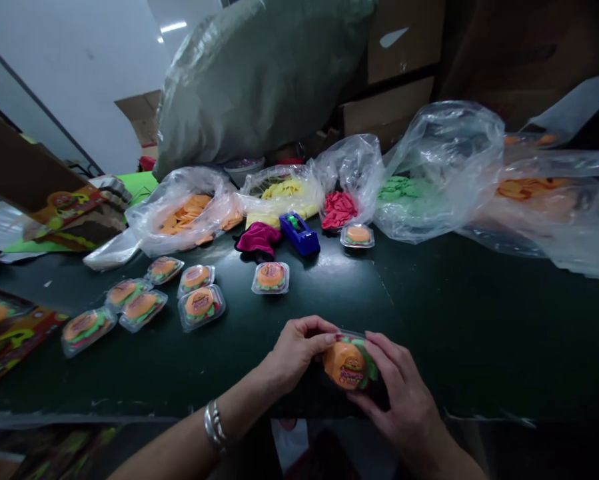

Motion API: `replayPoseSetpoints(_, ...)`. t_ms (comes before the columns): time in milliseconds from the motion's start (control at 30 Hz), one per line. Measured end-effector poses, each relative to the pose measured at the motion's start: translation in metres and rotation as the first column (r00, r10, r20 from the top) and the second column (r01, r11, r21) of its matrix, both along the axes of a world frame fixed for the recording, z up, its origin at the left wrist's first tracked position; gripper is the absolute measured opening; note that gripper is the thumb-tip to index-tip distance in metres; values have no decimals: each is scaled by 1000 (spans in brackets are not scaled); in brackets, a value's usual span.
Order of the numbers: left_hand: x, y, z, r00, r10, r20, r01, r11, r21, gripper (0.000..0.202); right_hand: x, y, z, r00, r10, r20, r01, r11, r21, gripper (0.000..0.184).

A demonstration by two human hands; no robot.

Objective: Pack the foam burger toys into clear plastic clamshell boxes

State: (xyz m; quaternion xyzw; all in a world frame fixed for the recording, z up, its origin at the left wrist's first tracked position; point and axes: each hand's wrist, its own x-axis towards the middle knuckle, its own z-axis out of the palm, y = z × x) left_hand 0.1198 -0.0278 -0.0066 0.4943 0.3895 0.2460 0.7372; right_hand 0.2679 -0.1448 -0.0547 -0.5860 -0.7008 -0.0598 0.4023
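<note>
Between my two hands, close to the table's front edge, is a clear plastic box with a toy burger (348, 367) inside; a printed label shows on its orange bun. My left hand (299, 350) pinches the box's upper left corner between thumb and fingers. Wrapped round its right side is my right hand (399, 383), fingers on top and thumb below. Another boxed burger (270, 277) sits on the table beyond my left hand. Farther back, near the bags, lies one more boxed burger (357, 236).
Several boxed burgers (199, 305) stand at the left of the dark table (479, 320). Behind are a blue tape dispenser (300, 235), a magenta cloth (259, 240) and open plastic bags of orange (186, 213), yellow, red (339, 209) and green pieces (399, 189). A printed carton (14, 333) is at far left.
</note>
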Motion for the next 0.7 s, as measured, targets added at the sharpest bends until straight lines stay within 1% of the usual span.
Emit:
replayPoseSetpoints(67, 2, -1, 0, 1000, 8, 27, -8, 1000, 3, 22, 1, 0, -1, 1000, 6, -10, -6, 1000, 5, 64)
replayPoseSetpoints(167, 3, 2, 0, 998, 13, 60, -12, 1000, -16, 21, 4, -1, -7, 1000, 10, -28, -10, 1000, -29, 67)
replayPoseSetpoints(233, 3, 7, -1, 997, -31, 68, 35, 998, -52, 23, 4, -1, -12, 999, 13, -36, -15, 999, -51, 69)
replayPoseSetpoints(333, 3, 15, 1, 986, -155, 67, 162, 981, -108, 24, 4, 3, -16, 999, 9, -45, -12, 998, -62, 70)
replayPoseSetpoints(400, 4, 17, 4, 978, -200, 52, 204, 974, -94, 25, 4, 5, -13, 999, 3, -50, -5, 999, -53, 69)
replayPoseSetpoints(467, 3, 14, 9, 985, -167, 36, 168, 984, -50, 27, 5, 4, -6, 998, 15, -61, -18, 999, -44, 67)
replayPoseSetpoints(533, -3, 3, 13, 995, -95, 15, 96, 995, -24, 26, 6, -6, 4, 993, 60, -105, -69, 994, -86, 66)
replayPoseSetpoints(600, -15, -17, 16, 998, -57, -17, 57, 998, -19, 23, 4, -26, 11, 968, 90, -235, -135, 974, -182, 68)
replayPoseSetpoints(633, -23, -30, 16, 998, -56, -34, 55, 998, -10, 22, 1, -39, 13, 938, 70, -340, -157, 960, -234, 66)
replayPoseSetpoints(667, -32, -44, 14, 997, -60, -46, 60, 998, -5, 20, -4, -53, 13, 886, 24, -463, -177, 940, -291, 61)
replayPoseSetpoints(700, -42, -59, 11, 997, -65, -50, 65, 998, -16, 18, -11, -67, 12, 811, -40, -583, -199, 919, -340, 51)
